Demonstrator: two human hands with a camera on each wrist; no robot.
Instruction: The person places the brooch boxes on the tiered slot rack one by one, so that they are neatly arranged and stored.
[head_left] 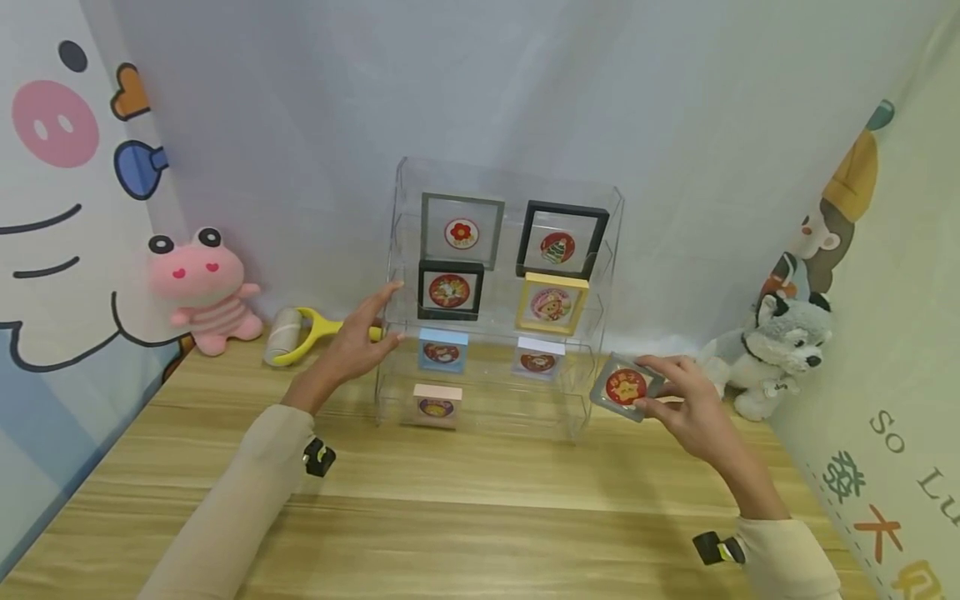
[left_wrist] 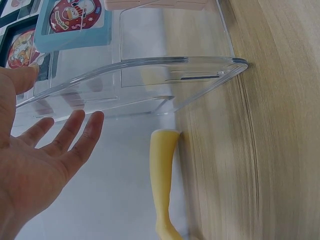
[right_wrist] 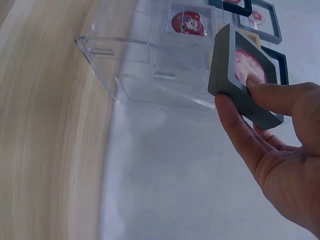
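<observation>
A clear acrylic tiered rack (head_left: 495, 417) stands on the table, holding several small display frames with round badges. My left hand (head_left: 354, 343) is at the rack's left side, thumb and fingers spread; in the left wrist view its fingers look nearly straight beside the clear side panel (left_wrist: 145, 65). To the right of the rack, my right hand (head_left: 692, 407) pinches a grey display frame (head_left: 609, 398) with a red badge bearing a yellow star. The right wrist view shows the thumb on the front of this grey frame (right_wrist: 225, 65) and the fingers behind it.
A pink plush toy (head_left: 206, 287) and a yellow-handled lint roller (head_left: 283, 337) lie left of the rack. A grey-and-white plush dog (head_left: 780, 350) sits at the right. Behind hangs a pale curtain (head_left: 525, 83), with printed cloths at both sides.
</observation>
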